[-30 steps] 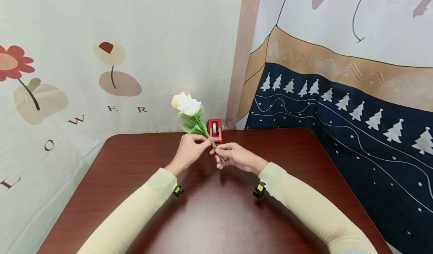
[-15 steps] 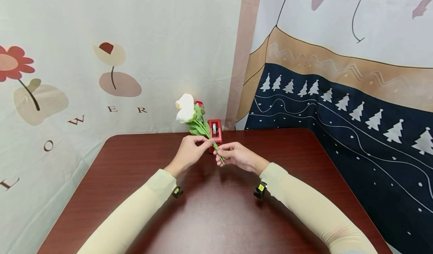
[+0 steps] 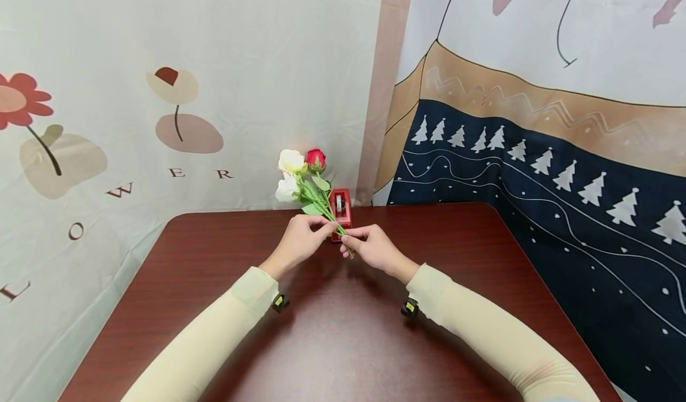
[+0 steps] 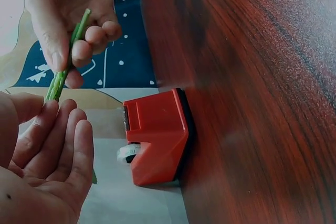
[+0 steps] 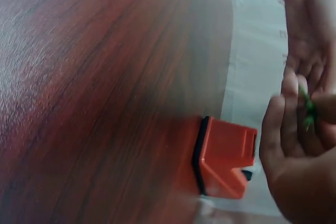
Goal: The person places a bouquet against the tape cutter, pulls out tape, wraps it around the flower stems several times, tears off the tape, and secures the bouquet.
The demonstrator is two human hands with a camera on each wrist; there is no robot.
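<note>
A small bunch of roses leans up and to the left in the head view: a pale yellow rose (image 3: 292, 161), a white rose (image 3: 287, 188) and a red rose (image 3: 315, 159). My left hand (image 3: 296, 242) pinches the green stems (image 4: 59, 81) below the leaves. Lower down, my right hand (image 3: 379, 251) grips the same stems between thumb and fingers, and their cut ends poke out past it. Behind the hands stands a red tape dispenser (image 4: 157, 142) with a roll of tape, partly covered by the stems in the head view.
The dark red wooden table (image 3: 343, 342) spreads below both arms. Its far edge meets a pale curtain (image 3: 257, 80) printed with flowers and letters. To the right hangs a navy cloth (image 3: 536, 223) with white trees.
The bunch has turned in the hands, bringing the red rose from hidden to full view on the right. My right hand has shifted slightly along the stems; the left has stayed nearly still.
</note>
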